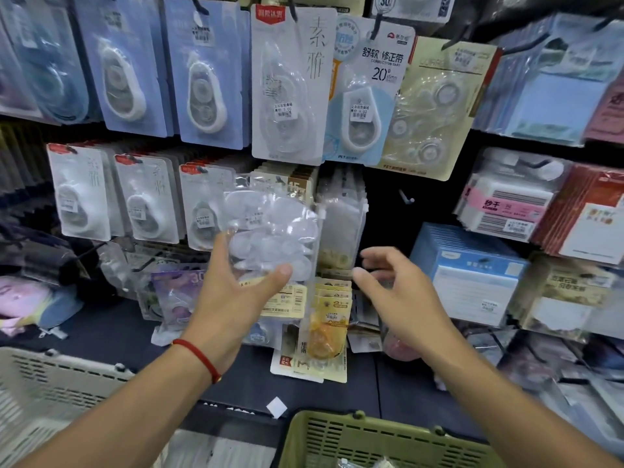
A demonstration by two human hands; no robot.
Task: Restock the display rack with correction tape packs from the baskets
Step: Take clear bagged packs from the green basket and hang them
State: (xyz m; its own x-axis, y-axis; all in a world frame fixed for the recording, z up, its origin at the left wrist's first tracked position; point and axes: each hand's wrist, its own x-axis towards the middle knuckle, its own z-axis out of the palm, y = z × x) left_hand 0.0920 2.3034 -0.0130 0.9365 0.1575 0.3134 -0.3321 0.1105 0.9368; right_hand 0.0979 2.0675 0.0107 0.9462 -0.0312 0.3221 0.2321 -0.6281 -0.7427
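Observation:
My left hand [236, 292] grips a clear multi-pack of white correction tapes [273, 238] by its lower edge and holds it up against the middle of the display rack [388, 211], in front of hanging packs. Beside it to the right, my right hand [395, 288] hovers with fingers loosely spread and holds nothing. An empty peg hook [407, 198] sticks out just right of the held pack. The cream basket [50, 390] sits at the lower left and the green basket [354, 437] at the bottom centre.
Rows of carded correction tape packs [287, 96] hang above and to the left. Sticky-note packs [472, 278] fill the right side. Loose yellow packs [324, 332] lie on the dark shelf ledge [111, 332] below my hands.

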